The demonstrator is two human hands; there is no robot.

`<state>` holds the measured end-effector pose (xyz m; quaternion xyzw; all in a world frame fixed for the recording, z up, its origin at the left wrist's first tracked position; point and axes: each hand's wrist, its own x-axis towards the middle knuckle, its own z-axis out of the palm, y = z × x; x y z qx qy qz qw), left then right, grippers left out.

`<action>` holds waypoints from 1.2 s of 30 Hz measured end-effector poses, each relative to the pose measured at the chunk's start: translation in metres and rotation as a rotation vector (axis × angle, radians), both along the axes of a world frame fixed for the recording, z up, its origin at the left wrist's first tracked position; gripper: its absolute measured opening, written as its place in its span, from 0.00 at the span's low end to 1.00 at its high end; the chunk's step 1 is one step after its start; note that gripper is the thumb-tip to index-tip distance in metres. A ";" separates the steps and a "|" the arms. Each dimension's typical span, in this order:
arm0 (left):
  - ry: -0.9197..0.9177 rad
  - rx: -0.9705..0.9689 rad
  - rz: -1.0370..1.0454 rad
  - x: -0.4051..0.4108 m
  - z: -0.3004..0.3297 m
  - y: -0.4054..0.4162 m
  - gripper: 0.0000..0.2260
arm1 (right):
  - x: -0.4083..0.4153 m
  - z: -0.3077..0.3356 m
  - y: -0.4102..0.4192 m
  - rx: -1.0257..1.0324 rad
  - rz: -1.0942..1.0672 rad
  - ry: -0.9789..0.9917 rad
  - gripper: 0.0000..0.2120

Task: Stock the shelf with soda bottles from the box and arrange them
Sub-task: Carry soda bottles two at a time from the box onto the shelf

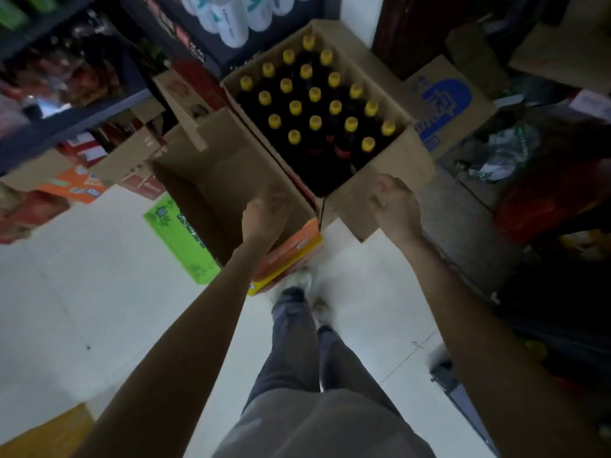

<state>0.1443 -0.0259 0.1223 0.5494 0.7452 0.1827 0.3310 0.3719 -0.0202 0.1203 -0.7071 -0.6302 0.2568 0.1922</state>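
Two hands hold the open box's flaps: the right hand (393,201) has its fingers (383,188) curled over the near flap (353,206), the left hand (263,216) grips the side flap (231,180). Inside the box (408,157), yellow-capped soda bottles (315,94) stand upright in rows; the shelf (76,117) lies left of the box.

bottles (314,94): we see only yellow caps; dark bodies and labels unreadable
shelf (66,123): blurred; cut off at left edge; we cannot name its goods
hands (264,213): motion-blurred; fingers indistinct
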 end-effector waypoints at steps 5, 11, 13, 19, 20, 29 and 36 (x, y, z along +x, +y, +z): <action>-0.101 0.060 -0.241 0.023 -0.038 0.101 0.16 | 0.002 -0.042 0.079 -0.014 -0.084 -0.092 0.23; -0.092 -0.013 -0.470 0.072 -0.103 0.184 0.29 | -0.002 -0.098 0.142 -0.156 -0.125 -0.343 0.28; -0.026 -0.035 -0.515 0.085 -0.119 0.201 0.31 | -0.002 -0.108 0.151 -0.166 -0.126 -0.432 0.24; 0.113 0.027 -0.445 0.109 -0.141 0.223 0.24 | 0.004 -0.123 0.163 -0.094 -0.192 -0.382 0.18; 0.129 0.058 -0.427 0.112 -0.142 0.225 0.21 | 0.006 -0.124 0.161 -0.067 -0.193 -0.336 0.18; -0.287 0.255 -0.257 0.085 -0.093 0.211 0.14 | -0.004 -0.010 0.114 0.310 -0.467 0.288 0.13; -0.590 0.303 -0.721 0.070 0.039 0.184 0.14 | 0.001 0.078 0.048 0.447 -0.552 0.786 0.14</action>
